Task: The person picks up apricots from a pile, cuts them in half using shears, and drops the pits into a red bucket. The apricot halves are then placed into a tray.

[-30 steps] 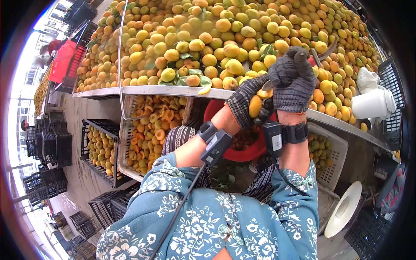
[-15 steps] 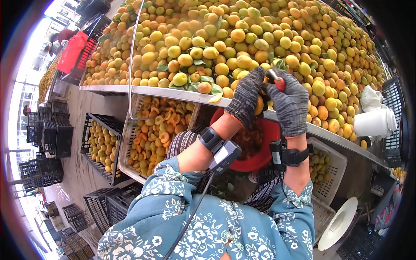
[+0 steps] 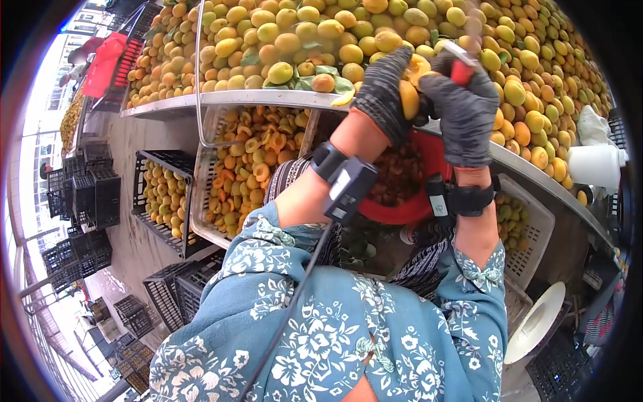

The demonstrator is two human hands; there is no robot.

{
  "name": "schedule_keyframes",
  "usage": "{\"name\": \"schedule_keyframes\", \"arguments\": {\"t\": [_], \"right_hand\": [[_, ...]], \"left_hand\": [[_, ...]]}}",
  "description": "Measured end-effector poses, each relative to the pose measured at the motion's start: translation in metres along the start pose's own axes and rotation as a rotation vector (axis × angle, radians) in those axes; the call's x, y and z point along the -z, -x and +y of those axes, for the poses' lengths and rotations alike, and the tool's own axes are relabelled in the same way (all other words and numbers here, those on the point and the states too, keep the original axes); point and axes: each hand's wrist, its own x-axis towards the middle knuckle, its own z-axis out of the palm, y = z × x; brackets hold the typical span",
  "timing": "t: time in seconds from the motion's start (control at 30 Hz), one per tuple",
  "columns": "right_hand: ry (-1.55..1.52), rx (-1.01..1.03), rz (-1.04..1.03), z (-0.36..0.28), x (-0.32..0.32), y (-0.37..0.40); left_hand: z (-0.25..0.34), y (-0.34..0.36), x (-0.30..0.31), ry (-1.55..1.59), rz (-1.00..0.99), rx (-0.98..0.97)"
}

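Observation:
My left hand (image 3: 383,97), in a dark grey knitted glove, has its fingers round a yellow-orange apricot (image 3: 409,99) that looks split open. Close beside it on the right, my right hand (image 3: 462,114), gloved the same way, grips a small red-handled tool (image 3: 462,71) with a pale metal end. The thumb of my right hand touches the fruit. Both hands are above the metal edge (image 3: 268,98) of a table heaped with apricots (image 3: 288,43). Under them is a red basin (image 3: 395,213) with dark reddish-brown pieces inside.
A pale crate (image 3: 201,201) of halved apricots stands left of my legs, with a black crate (image 3: 185,249) of fruit beyond. At the right are a white container (image 3: 593,166), another pale crate (image 3: 541,231) and a white round lid-like object (image 3: 536,325).
The apricot between my hands is now spread open, showing orange flesh. My right hand has turned and moved slightly right with the red tool. The whole view has shifted a little.

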Motion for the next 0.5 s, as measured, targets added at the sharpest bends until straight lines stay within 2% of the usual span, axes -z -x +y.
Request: {"name": "schedule_keyframes", "arguments": {"t": [0.07, 0.13, 0.2, 0.23, 0.27, 0.33, 0.37, 0.47, 0.5], "right_hand": [[-0.654, -0.462, -0.102, -0.020, 0.015, -0.004], [-0.505, -0.516, -0.325, -0.019, 0.035, -0.014], [-0.344, -0.440, -0.504, -0.024, 0.041, -0.016], [-0.304, -0.621, -0.672, -0.035, 0.050, -0.020], [-0.245, -0.448, -0.690, -0.026, 0.049, -0.016], [-0.198, -0.548, -0.443, -0.041, 0.047, -0.019], [-0.298, -0.556, -0.337, -0.034, 0.052, -0.022], [-0.470, -0.505, -0.005, -0.025, 0.061, -0.030], [-0.511, -0.504, 0.054, -0.021, 0.063, -0.031]], "left_hand": [[-0.003, -0.007, 0.010, -0.059, 0.056, -0.074], [0.019, -0.032, 0.047, 1.215, -0.117, 0.983], [0.012, -0.033, 0.076, 0.829, -0.198, 0.821], [0.003, -0.029, 0.096, 0.817, -0.195, 0.808], [-0.008, -0.021, 0.119, 0.632, -0.207, 0.852], [-0.026, -0.007, 0.165, 0.265, -0.224, 0.937], [-0.028, -0.001, 0.187, 0.261, -0.220, 0.933], [-0.015, 0.014, 0.228, -0.161, -0.396, 0.359], [-0.001, 0.002, 0.227, -0.310, -0.467, 0.465]]}}
